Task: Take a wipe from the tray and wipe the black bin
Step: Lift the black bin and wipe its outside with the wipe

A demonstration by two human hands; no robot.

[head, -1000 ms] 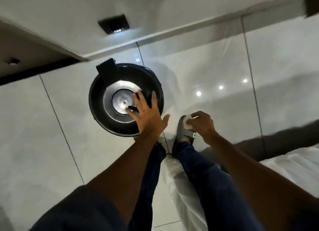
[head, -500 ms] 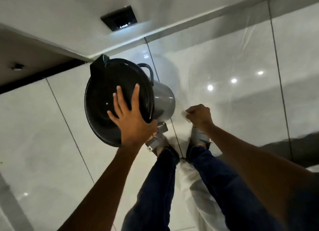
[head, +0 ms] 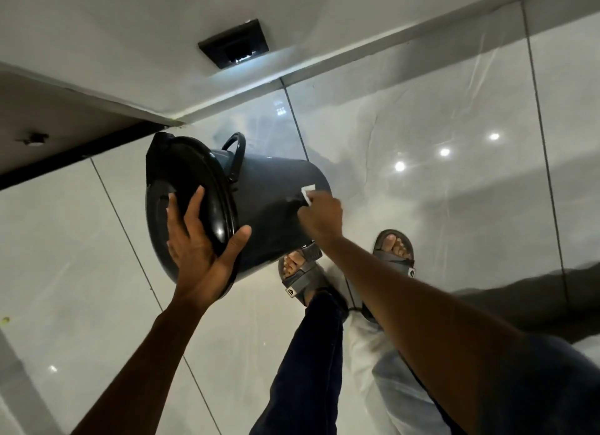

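The black bin is tipped over toward me, its round lid facing left and its side wall turned up. My left hand grips the lid's rim, fingers spread over the lid and thumb hooked on the bin's edge. My right hand presses a small white wipe against the bin's side near its base. The bin's carry handle sticks up at the back. The tray is out of view.
Glossy white floor tiles lie all around. My two sandalled feet stand just below the bin. A white wall with a black socket plate runs along the back, and dark furniture sits at the left.
The bin has been tipped further onto its side. My right hand moved from beside my foot up onto the bin's wall with the wipe.
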